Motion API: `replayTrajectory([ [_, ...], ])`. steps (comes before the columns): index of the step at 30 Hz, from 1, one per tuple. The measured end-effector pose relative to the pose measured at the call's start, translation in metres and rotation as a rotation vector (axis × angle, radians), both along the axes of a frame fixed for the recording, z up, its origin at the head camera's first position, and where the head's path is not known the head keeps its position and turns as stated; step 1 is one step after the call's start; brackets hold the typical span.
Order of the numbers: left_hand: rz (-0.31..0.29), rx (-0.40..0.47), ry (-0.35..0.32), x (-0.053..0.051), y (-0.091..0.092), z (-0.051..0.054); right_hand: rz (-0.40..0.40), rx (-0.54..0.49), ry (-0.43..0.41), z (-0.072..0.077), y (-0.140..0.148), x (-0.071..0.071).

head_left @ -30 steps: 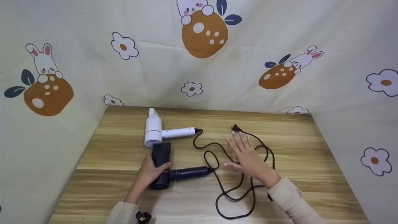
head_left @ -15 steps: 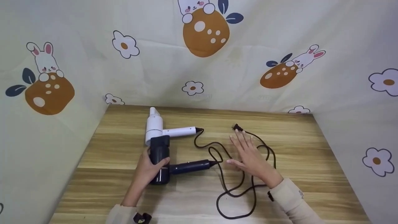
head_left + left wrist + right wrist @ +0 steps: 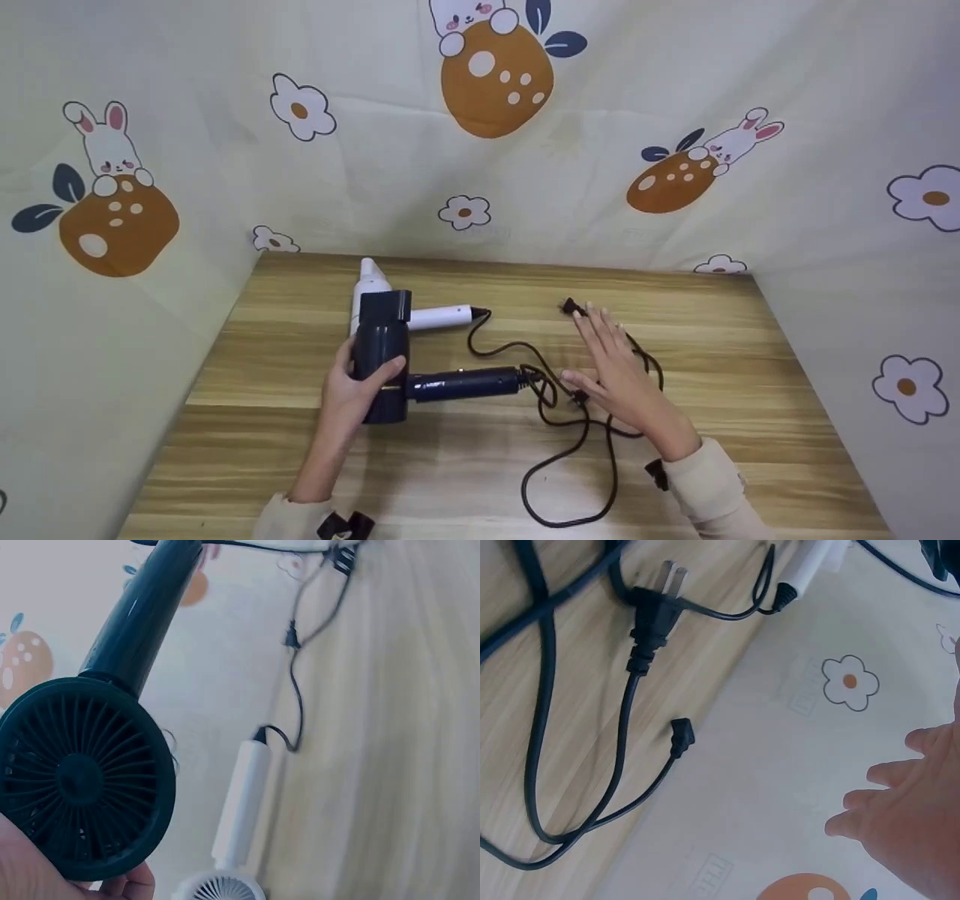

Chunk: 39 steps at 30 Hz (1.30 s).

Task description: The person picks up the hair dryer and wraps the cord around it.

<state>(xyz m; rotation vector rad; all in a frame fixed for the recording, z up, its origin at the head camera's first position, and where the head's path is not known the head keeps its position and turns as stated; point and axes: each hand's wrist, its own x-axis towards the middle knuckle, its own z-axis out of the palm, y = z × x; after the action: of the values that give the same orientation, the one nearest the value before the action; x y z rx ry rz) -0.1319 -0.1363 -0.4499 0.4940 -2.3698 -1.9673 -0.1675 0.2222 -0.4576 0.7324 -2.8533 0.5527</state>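
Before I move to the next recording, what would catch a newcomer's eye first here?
Probably the dark dryer, gripped in the left hand and partly hiding the white dryer in the head view. Next, the black cords tangled on the table near the right hand. Behind, at top centre, a big orange fruit stands out on the backdrop.

Soft even light, pale glare on tabletop (image 3: 457, 465) (left wrist view blurry)

Behind one hair dryer (image 3: 381, 346) lies a second hair dryer (image 3: 441, 317).

glossy dark hair dryer (image 3: 381, 341), handle (image 3: 466, 384) pointing right, seemingly held aloft
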Motion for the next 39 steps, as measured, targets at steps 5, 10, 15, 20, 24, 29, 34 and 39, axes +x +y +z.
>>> replayTrajectory([
  [5,-0.013,0.111,0.036,0.004,0.006,0.012,0.024,-0.121,-0.036,0.007,-0.004,0.008],
  [10,-0.015,0.160,0.059,0.006,0.011,0.017,0.092,-0.306,-0.087,0.011,-0.009,0.015],
  [15,-0.041,0.219,0.079,0.008,0.013,0.021,0.247,-0.453,-0.092,0.011,-0.016,0.018],
  [20,-0.050,0.271,0.078,0.012,0.016,0.024,0.420,-0.706,-0.188,0.009,-0.022,0.021],
  [24,-0.052,0.329,0.090,0.014,0.019,0.028,0.399,-0.834,-0.179,0.008,-0.028,0.025],
  [29,-0.060,0.407,0.063,0.015,0.025,0.029,0.298,-0.931,-0.103,0.007,-0.039,0.028],
  [34,-0.115,0.548,0.059,0.017,0.030,0.026,0.142,-0.991,-0.119,0.011,-0.055,0.029],
  [39,-0.140,0.660,0.036,0.018,0.032,0.024,-0.028,-0.783,-0.094,0.013,-0.066,0.030],
])
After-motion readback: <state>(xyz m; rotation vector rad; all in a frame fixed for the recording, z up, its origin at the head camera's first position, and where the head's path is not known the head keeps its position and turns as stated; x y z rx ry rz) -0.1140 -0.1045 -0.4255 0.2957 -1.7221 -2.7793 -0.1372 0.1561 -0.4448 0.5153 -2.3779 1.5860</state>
